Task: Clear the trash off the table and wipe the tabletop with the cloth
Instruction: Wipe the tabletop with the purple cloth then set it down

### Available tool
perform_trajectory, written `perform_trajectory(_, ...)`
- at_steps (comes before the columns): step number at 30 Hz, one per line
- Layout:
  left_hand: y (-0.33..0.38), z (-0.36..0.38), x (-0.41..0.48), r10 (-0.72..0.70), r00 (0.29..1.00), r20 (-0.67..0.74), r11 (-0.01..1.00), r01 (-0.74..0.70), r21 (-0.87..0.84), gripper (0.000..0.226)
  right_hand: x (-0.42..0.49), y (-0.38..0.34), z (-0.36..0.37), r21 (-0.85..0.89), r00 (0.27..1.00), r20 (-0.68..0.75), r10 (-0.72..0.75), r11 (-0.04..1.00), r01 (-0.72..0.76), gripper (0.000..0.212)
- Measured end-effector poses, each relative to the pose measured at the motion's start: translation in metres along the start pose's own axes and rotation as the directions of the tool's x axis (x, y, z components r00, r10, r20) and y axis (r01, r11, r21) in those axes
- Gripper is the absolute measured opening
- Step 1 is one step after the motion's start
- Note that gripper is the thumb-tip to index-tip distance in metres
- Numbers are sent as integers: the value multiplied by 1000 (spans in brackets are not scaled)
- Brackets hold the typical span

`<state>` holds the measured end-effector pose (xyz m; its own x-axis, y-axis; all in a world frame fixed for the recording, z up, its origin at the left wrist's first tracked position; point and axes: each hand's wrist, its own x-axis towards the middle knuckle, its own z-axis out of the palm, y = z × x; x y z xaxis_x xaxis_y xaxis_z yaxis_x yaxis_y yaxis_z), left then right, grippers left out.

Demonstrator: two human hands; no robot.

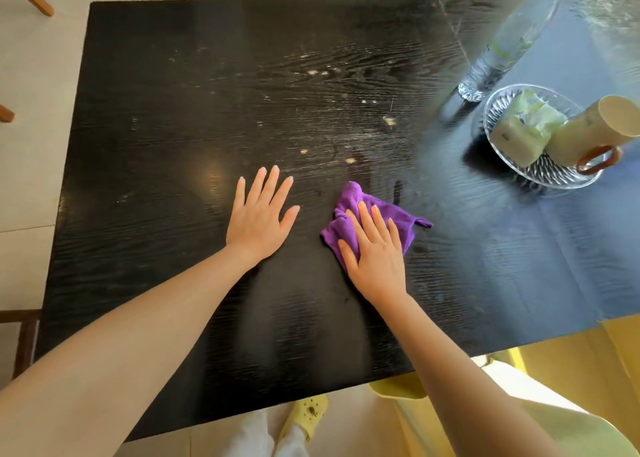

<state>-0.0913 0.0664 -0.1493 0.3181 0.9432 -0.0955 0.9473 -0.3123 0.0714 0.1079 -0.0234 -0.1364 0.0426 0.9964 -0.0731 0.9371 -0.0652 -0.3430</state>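
Clearly the wiping step is in hand. The right hand [375,252] lies flat, fingers spread, and presses the cloth [367,214] onto the table [156,145]; it does not grip the cloth, only pins it under the palm and fingers. The cloth is crumpled, near the front middle of the tabletop. The left hand [261,214] rests just beside it, also flat with fingers apart, holding nothing, and seems to steady the body. The 2 hands are apart and do not touch.

Beyond the cloth, toward the far right part of the top, pale crumbs [389,121] and dried streaks are visible, so I judge that most of the wiping is not yet done. At the right side stand a bottle [512,41] and a glass bowl [540,176] with wrappers and a cup [588,127] in it; the trash seems collected there but not yet removed from the table.

The next move, I think, calls for pushing the cloth forward over the crumbs with even pressure and gathering them toward 1 edge, while keeping clear of the bowl and bottle.
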Motion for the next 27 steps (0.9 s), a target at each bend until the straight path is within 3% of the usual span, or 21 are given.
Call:
perform_trajectory(8, 0, -1, 1, 0, 1000, 1, 1000, 0, 0, 59, -67, -27, 11, 15, 1000, 10, -16, 1000, 16, 54)
perform_trajectory(10, 0, -1, 1, -1, 1000, -1, 1000, 1, -4, 59, -70, -33, 7, 166, 1000, -25, 12, 986, -8, 48)
perform_trajectory(12, -1, -1, -1, -3, 1000, 1, 1000, 3, -10, 59, -69, -39, -9, 517, 979, -13, 204, 839, -168, 29)
perform_trajectory(14, -1, 0, -1, 2, 1000, 7, 1000, -2, -14, 59, -63, -37, -32, 783, 871, 113, 477, 498, -374, 18)
perform_trajectory(15, -1, 0, 0, 4, 1000, 11, 1000, -3, -16, 59, -60, -32, -45, 832, 811, 145, 568, 374, -410, 23)
perform_trajectory(17, -1, 0, 0, 2, 1000, 13, 1000, -2, -12, 59, -53, -15, -68, 885, 757, 119, 643, 277, -374, 26)
perform_trajectory(20, -2, 1, 1, 1, 1000, 7, 1000, -1, -9, 60, -33, 11, -85, 890, 792, 33, 610, 343, -301, 23)
perform_trajectory(24, -2, 1, 1, -2, 1000, -1, 1000, 2, -9, 59, 7, 30, -74, 745, 879, -8, 477, 589, -313, 25)
perform_trajectory(27, -2, 2, 1, -4, 1000, -3, 1000, 4, -6, 59, 44, 32, -58, 585, 931, -95, 352, 777, -234, 26)
